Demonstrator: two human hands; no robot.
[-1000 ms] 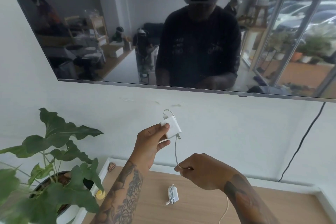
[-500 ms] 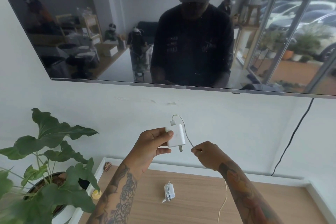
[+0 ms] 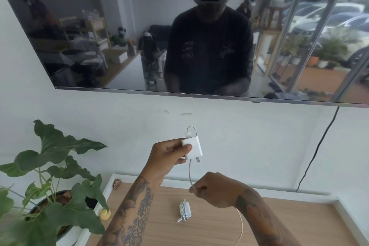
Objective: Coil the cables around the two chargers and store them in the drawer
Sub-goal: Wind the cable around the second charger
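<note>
My left hand (image 3: 167, 156) grips a white charger (image 3: 194, 147) held up in front of the wall, prongs pointing down. Its white cable (image 3: 190, 173) loops out of the top, passes behind the block and runs down from its bottom. Below and to the right, my right hand (image 3: 214, 190) pinches that cable, and the rest hangs down past my wrist toward the bottom edge. A second white charger (image 3: 185, 210) with its cable coiled around it lies on the wooden cabinet top (image 3: 299, 223). No drawer is visible.
A large-leafed potted plant (image 3: 52, 175) stands at the left of the cabinet, with a small yellow object (image 3: 105, 214) beside it. A wall-mounted TV (image 3: 119, 36) hangs above, and a black cord (image 3: 317, 150) runs down the wall at the right.
My right hand has dropped from beside the charger to below it, drawing the cable down behind the block. The left hand keeps its grip on the charger.
</note>
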